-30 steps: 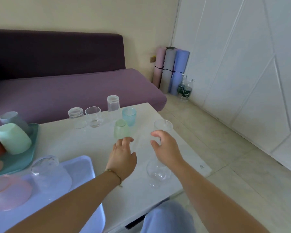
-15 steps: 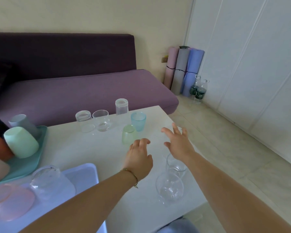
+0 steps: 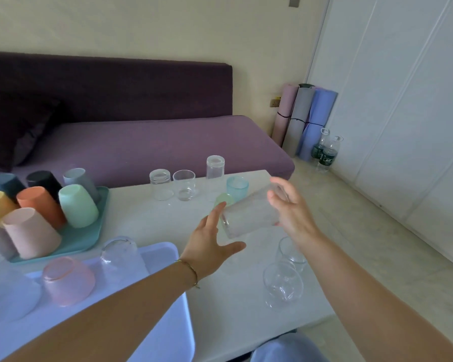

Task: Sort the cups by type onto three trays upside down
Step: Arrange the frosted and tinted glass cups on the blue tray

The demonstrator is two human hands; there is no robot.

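At the 9 o'clock edge of the table (image 3: 147,220), a teal tray (image 3: 89,244) holds a crowd of opaque cups (image 3: 77,205), all bottom-up: dark blue, black, grey, yellow, orange, mint green and pink. At 7 o'clock a lavender tray (image 3: 168,304) carries three inverted cups: a pale frosted cup (image 3: 8,291) at the frame's edge, a pink frosted cup (image 3: 68,280) and a clear frosted cup (image 3: 120,257).

Along the 12 o'clock edge stand a jar-shaped glass (image 3: 160,184), a short glass (image 3: 184,185), a tall glass (image 3: 215,176), a blue frosted cup (image 3: 237,188) and, just nearer, a green frosted cup (image 3: 224,199), partly hidden.

Over the table's middle the left hand (image 3: 209,246) is spread wide, fingers straight and thumb out, holding nothing. Its index fingertip is at the left end of a frosted tumbler (image 3: 251,212), but I cannot tell whether it touches. The tumbler lies tilted on its side in the air. The right hand (image 3: 290,207) grips its right end, thumb across the near side and fingers curled behind.

At 4 o'clock two round clear glasses (image 3: 283,286) stand mouth-up, just beside each other. Beyond the table is a purple sofa (image 3: 141,142).
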